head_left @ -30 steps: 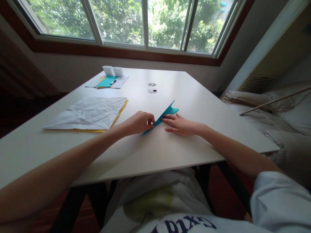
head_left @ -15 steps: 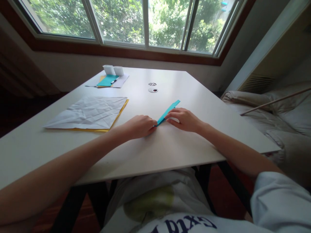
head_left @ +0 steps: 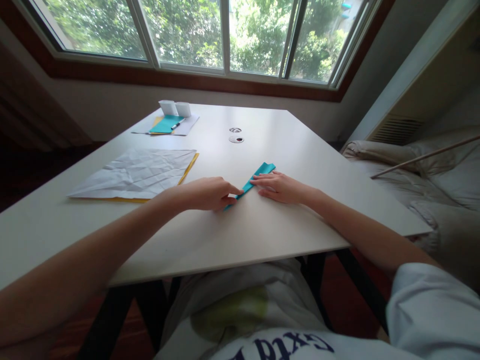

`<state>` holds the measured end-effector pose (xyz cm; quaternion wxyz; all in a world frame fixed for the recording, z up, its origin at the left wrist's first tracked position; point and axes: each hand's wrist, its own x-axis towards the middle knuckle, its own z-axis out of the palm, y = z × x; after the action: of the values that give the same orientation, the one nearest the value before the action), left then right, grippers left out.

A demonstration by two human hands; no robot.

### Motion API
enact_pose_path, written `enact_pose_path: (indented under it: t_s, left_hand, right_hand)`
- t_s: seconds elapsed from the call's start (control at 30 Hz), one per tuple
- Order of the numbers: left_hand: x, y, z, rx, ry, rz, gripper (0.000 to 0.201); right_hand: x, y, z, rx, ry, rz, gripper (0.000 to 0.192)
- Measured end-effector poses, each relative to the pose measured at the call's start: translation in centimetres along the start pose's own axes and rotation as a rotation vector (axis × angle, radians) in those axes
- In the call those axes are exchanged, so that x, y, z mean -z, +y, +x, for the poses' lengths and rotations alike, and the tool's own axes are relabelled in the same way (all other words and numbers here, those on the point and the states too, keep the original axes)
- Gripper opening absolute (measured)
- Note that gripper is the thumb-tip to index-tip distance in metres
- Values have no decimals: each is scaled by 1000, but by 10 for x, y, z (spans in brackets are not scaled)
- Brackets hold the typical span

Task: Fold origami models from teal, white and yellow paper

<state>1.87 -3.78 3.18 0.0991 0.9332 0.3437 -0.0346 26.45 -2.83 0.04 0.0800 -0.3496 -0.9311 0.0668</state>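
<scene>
A narrow folded strip of blue paper [head_left: 258,173] lies slantwise on the white table, its far end spread a little to show a crease. My left hand [head_left: 212,193] is at the near end of the strip, the index finger pressing on it and the thumb close by; the other fingers are curled. A small blue tip pokes out below that thumb. Flat on the strip's middle and right side rest the outstretched fingers of my right hand [head_left: 279,187]. The palm side of both hands is hidden.
To the left lies a creased white sheet [head_left: 138,172] over yellow paper [head_left: 189,168]. Farther back are a blue sheet [head_left: 165,125], a black-and-white pen [head_left: 177,123] and two small white folded-looking objects [head_left: 174,108]. Round fittings [head_left: 236,139] are set in the tabletop [head_left: 210,240].
The raised strip has come down flatter onto the table, its far end now lower and wider. My right hand's fingers have moved onto it, and my left index finger has stretched out.
</scene>
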Motion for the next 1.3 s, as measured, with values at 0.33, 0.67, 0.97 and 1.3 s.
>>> enact_pose_path:
  t_s: [0.33,0.67,0.97,1.3]
  left_hand:
    - [4,-13,2,-24,-47,-231,36]
    - [-7,-22,10,-24,22,-230,36]
    - [0,-21,7,7,-21,-157,39]
    - [1,-30,3,-39,-101,-194,58]
  right_hand:
    - [0,1,0,-9,-14,34,43]
    - [-1,3,-1,-1,-10,66,44]
    - [-3,5,1,27,10,84,44]
    - [-2,2,2,29,18,113,43]
